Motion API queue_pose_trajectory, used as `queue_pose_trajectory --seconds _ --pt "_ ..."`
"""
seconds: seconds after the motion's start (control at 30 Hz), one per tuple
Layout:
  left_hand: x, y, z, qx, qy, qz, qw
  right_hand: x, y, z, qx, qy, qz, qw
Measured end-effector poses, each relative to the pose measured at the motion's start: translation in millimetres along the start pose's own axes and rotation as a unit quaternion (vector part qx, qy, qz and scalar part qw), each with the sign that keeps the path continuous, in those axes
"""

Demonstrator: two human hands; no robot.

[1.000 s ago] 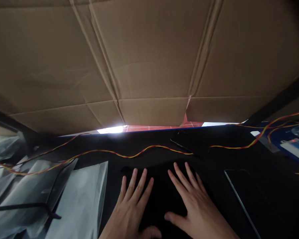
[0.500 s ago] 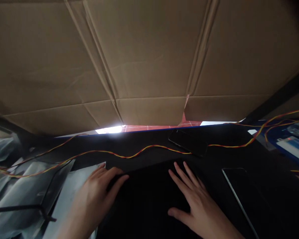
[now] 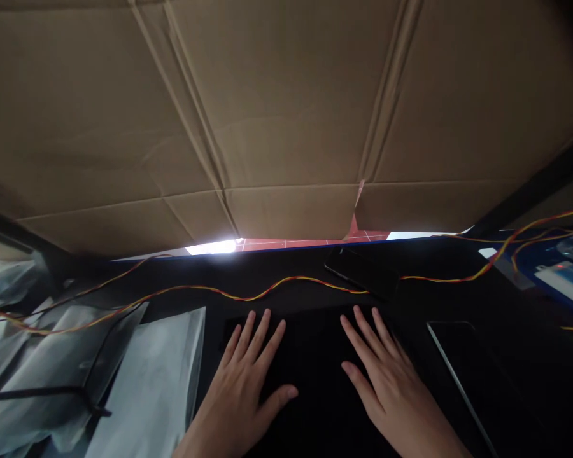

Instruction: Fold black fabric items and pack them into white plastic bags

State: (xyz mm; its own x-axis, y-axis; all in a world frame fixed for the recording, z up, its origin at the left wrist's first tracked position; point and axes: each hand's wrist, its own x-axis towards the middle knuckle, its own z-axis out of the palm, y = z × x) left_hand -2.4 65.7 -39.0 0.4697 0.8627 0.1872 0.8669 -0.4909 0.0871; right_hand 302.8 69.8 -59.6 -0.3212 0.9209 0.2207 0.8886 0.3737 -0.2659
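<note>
A black sheet-like item, perhaps cloth (image 3: 310, 381), lies on the dark tabletop (image 3: 267, 264); its exact kind is too dark to make out. My left hand (image 3: 246, 375) rests flat on its left part with fingers spread. On its right part my right hand (image 3: 386, 375) lies palm down, fingers also spread. Neither hand grips anything. Just left of my left hand is a clear plastic bag (image 3: 148, 381) with a pale, flat look. A dark phone-like slab (image 3: 472, 375) with a light edge lies to the right of my right hand.
A twisted red and yellow wire (image 3: 248, 296) runs across the table, passing by a black phone (image 3: 360, 270). More plastic bags (image 3: 57, 369) and a black bent rod (image 3: 42, 393) are at left. Cardboard (image 3: 286, 114) hangs behind; a blue tray (image 3: 544, 273) stands at right.
My left hand has moved right off the plastic bag's edge and flattened onto the black item, its fingers now spread. My right hand has shifted slightly right.
</note>
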Motion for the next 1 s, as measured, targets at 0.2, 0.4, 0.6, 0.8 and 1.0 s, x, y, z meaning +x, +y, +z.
queue_pose_trajectory --seconds 0.2,0.4,0.6,0.8,1.0 --pt "0 -16 -8.0 -0.009 0.024 -0.004 1.000 1 16 -15 0.057 0.066 -0.017 0.996" --pt "20 -44 -18.1 0.013 0.036 -0.084 0.996 26 29 -21 -0.025 0.122 0.022 0.992" --pt "21 -45 -41.5 0.005 0.066 -0.061 0.996 34 33 -31 -0.017 0.101 -0.012 0.995" --pt "-5 -38 -47.4 -0.059 0.069 0.076 0.993 4 32 -46 0.028 0.141 -0.063 0.988" --pt "-15 -33 -54.7 -0.059 0.020 0.065 0.996 -19 37 -55 -0.004 0.071 -0.091 0.993"
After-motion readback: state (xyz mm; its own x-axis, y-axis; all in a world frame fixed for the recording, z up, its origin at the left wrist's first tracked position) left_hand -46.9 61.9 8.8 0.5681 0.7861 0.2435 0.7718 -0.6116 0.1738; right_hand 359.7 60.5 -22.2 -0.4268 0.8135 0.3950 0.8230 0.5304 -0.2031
